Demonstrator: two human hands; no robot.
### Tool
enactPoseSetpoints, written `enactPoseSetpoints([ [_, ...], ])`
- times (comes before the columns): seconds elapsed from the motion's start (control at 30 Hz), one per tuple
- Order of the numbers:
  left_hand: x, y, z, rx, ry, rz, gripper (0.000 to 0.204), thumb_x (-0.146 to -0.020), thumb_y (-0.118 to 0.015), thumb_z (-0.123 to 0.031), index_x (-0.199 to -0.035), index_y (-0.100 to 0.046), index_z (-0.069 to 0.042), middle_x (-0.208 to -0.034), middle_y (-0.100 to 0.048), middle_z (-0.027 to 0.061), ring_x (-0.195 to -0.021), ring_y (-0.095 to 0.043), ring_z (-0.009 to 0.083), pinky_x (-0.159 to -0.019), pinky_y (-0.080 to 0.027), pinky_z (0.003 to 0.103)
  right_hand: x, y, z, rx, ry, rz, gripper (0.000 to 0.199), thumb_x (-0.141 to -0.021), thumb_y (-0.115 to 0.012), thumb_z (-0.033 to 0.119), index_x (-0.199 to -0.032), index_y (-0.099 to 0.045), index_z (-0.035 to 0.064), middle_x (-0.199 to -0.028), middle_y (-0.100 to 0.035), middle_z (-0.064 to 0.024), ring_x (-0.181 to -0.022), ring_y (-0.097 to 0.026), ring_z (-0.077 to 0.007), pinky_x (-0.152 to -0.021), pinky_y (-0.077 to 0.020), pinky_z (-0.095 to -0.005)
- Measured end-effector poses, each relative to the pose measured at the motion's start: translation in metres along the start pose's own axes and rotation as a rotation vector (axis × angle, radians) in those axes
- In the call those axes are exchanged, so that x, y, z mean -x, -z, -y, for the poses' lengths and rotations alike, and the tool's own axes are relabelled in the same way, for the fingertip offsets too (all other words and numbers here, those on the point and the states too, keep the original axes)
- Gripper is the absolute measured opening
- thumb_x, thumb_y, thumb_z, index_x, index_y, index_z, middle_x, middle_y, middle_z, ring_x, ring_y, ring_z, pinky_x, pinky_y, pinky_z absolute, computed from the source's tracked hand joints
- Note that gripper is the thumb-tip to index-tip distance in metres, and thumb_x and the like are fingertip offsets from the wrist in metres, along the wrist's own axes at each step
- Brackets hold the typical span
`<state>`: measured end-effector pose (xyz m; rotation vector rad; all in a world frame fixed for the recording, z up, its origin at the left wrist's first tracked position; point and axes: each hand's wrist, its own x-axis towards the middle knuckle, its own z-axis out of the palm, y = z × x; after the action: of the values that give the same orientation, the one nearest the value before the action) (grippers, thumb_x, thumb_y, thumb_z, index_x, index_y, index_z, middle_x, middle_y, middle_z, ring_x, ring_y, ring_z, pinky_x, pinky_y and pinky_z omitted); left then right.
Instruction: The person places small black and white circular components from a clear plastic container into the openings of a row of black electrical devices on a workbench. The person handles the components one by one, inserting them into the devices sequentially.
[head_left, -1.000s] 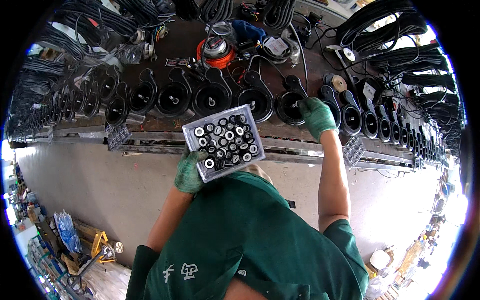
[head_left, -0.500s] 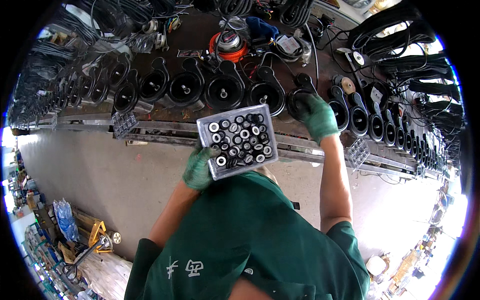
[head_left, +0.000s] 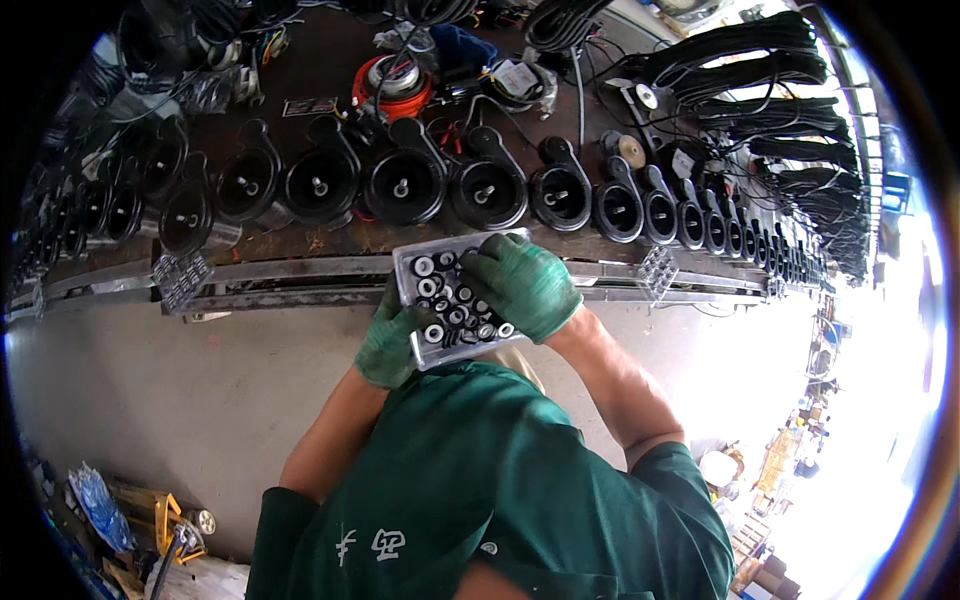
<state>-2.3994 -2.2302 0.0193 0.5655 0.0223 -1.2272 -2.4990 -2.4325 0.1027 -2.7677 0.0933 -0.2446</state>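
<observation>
My left hand (head_left: 389, 342), in a green glove, grips the left side of a clear plastic box (head_left: 404, 268). Loose black and pale rings (head_left: 456, 315) fill this box, which is held at the bench's front edge. My right hand (head_left: 527, 288), gloved in green too, is over the box's right half. Its fingers are bent together among the rings; the tips are partly hidden, so I cannot make out what they pinch. Just beyond the box stands a row of round black housings, including one housing (head_left: 404, 187) with a metal shaft at its centre.
Along the bench (head_left: 300, 242) the housings run to both sides. Behind them are an orange ring-shaped part (head_left: 392, 92), coiled black cables (head_left: 740, 65) and loose wires. Clear compartment trays (head_left: 182, 280) hang at the front rail. A yellow pallet truck (head_left: 170, 525) stands lower left.
My right hand has moved left and toward me, from a housing on the bench into the box of rings. My left hand still holds the box. The view has shifted to the right.
</observation>
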Motion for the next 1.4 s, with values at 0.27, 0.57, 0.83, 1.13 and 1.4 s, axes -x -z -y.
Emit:
enactPoseSetpoints([
  [0.27, -0.006, -0.011, 0.014, 0.024, -0.006, -0.195, 0.079, -0.078, -0.072, 0.000, -0.152, -0.046, -0.010, -0.139, -0.061, 0.0141, -0.125, -0.064, 0.0317, -0.103, -0.059, 0.047, 0.072, 0.049, -0.144, 0.048, -0.504, -0.512, 0.022, -0.089, -0.075, 0.001, -0.111, -0.077, 0.0039, -0.101, -0.072, -0.0105, -0.087, -0.069, -0.0212, -0.076, -0.0556, -0.0324],
  [0.57, -0.029, -0.064, 0.063, 0.057, -0.167, -0.195, 0.069, -0.084, -0.066, 0.004, -0.150, -0.045, -0.003, -0.136, -0.063, 0.0173, -0.121, -0.066, 0.0318, -0.102, -0.060, 0.045, 0.109, 0.018, -0.242, 0.264, -0.352, -0.313, 0.022, -0.091, -0.074, 0.019, -0.112, -0.077, 0.0118, -0.104, -0.070, -0.0132, -0.097, -0.066, -0.0355, -0.086, -0.0532, -0.0448],
  [0.83, -0.049, -0.094, 0.102, -0.054, -0.178, -0.295, 0.067, -0.084, -0.068, -0.007, -0.147, -0.047, 0.002, -0.134, -0.065, 0.0210, -0.118, -0.068, 0.0353, -0.102, -0.060, 0.050, 0.116, 0.048, -0.212, -0.184, -0.197, -0.321, 0.031, -0.088, -0.073, 0.002, -0.119, -0.073, 0.0075, -0.114, -0.070, -0.0126, -0.097, -0.071, -0.0291, -0.080, -0.0587, -0.0371],
  [1.13, -0.069, -0.123, 0.124, -0.087, -0.123, -0.224, 0.071, -0.086, -0.064, 0.001, -0.153, -0.041, -0.005, -0.138, -0.060, 0.0170, -0.123, -0.065, 0.0306, -0.105, -0.059, 0.044, 0.075, 0.074, -0.138, -0.070, 0.166, -0.037, 0.037, -0.084, -0.077, 0.022, -0.118, -0.072, 0.0079, -0.105, -0.066, -0.0096, -0.094, -0.068, -0.0297, -0.078, -0.0575, -0.0414],
  [1.4, -0.081, -0.124, 0.137, -0.117, -0.092, -0.184, 0.073, -0.087, -0.067, -0.002, -0.155, -0.039, -0.007, -0.139, -0.059, 0.0155, -0.125, -0.062, 0.0305, -0.107, -0.057, 0.045, 0.084, 0.071, -0.154, -0.046, 0.097, 0.045, 0.031, -0.088, -0.072, 0.022, -0.117, -0.074, 0.0100, -0.111, -0.069, -0.0079, -0.103, -0.069, -0.0273, -0.084, -0.0579, -0.0394],
])
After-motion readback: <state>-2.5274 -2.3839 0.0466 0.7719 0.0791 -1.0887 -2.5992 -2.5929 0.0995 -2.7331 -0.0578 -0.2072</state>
